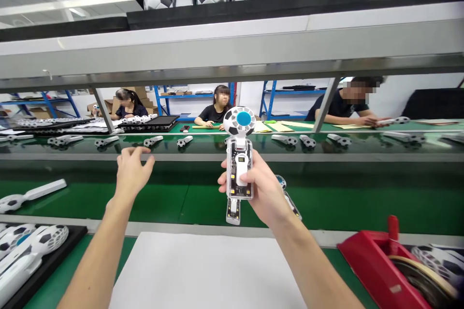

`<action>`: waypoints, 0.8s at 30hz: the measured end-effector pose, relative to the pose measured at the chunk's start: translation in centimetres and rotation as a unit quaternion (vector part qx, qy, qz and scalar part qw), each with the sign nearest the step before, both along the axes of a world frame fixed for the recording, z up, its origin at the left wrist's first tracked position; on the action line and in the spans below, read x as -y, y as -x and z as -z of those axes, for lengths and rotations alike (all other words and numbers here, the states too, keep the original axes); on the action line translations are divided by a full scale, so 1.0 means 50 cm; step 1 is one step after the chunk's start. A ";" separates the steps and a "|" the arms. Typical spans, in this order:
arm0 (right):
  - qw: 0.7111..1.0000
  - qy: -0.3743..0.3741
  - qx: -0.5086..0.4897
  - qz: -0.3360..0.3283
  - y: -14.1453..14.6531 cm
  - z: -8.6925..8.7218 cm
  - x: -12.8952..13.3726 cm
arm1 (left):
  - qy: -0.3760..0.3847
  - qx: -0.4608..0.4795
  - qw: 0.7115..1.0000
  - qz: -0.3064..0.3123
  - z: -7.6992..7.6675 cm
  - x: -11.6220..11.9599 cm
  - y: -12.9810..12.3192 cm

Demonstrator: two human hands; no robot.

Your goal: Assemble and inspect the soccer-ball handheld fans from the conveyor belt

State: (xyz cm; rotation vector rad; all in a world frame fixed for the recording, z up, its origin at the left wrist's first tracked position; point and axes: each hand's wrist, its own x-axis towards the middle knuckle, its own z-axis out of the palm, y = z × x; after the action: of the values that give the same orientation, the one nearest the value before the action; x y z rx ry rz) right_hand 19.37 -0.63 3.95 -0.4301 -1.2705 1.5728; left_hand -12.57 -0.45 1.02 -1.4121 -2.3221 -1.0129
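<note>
My right hand (263, 186) grips a small handheld fan (234, 169) upright in front of me. Its head has a black-and-white football pattern with a blue centre, and its clear handle shows a circuit board and a small display. The thumb lies on the front of the handle, with fingertips showing at its left side. My left hand (133, 171) is raised over the green belt (163, 190), empty, fingers bent and thumb apart. Behind the held fan, another clear-handled fan (233, 212) lies partly hidden on the belt. One more fan (292, 203) is partly covered by my right wrist.
White paper (206, 270) lies before me. A red tape dispenser (384, 265) stands at right, a black tray (47, 270) of fans at left. Several fans line the far belt (210, 147). A shelf (232, 41) crosses above, and several people sit beyond.
</note>
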 end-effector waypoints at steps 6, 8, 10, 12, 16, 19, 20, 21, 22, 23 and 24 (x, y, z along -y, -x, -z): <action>1.000 0.001 -0.006 0.008 -0.022 -0.019 0.001 | 0.221 0.025 0.966 -0.130 0.162 0.022 0.118; 1.000 0.000 -0.008 0.017 -0.029 -0.023 0.001 | 0.259 0.033 0.955 -0.138 0.199 0.043 0.139; 1.000 -0.002 -0.008 0.026 -0.034 -0.025 0.001 | 0.270 0.027 0.954 -0.128 0.211 0.058 0.146; 0.999 -0.002 -0.004 0.037 -0.038 -0.026 -0.002 | 0.257 0.014 0.960 -0.109 0.200 0.061 0.140; 0.998 0.006 0.010 0.056 -0.043 -0.031 -0.007 | 0.181 -0.009 0.982 -0.052 0.139 0.036 0.107; 0.998 0.012 0.007 0.065 -0.045 -0.033 -0.010 | 0.125 0.013 0.992 0.008 0.105 0.009 0.070; 0.997 0.014 0.005 0.070 -0.045 -0.033 -0.011 | 0.111 0.030 0.993 0.025 0.102 0.001 0.059; 0.997 0.016 0.004 0.073 -0.046 -0.032 -0.012 | 0.098 0.050 0.993 0.040 0.102 -0.006 0.049; 0.997 0.018 0.003 0.075 -0.047 -0.032 -0.013 | 0.085 0.071 0.993 0.051 0.105 -0.012 0.041; 0.997 0.019 0.002 0.076 -0.048 -0.031 -0.014 | 0.071 0.091 0.992 0.058 0.112 -0.017 0.035; 0.997 0.018 0.000 0.076 -0.049 -0.030 -0.014 | 0.059 0.112 0.990 0.066 0.121 -0.021 0.032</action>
State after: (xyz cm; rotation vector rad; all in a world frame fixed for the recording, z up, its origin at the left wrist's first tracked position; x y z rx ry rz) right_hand 21.82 0.09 5.45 -0.5377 -1.1829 1.4693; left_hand -14.16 0.62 -5.01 -1.5896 -2.5110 -1.1412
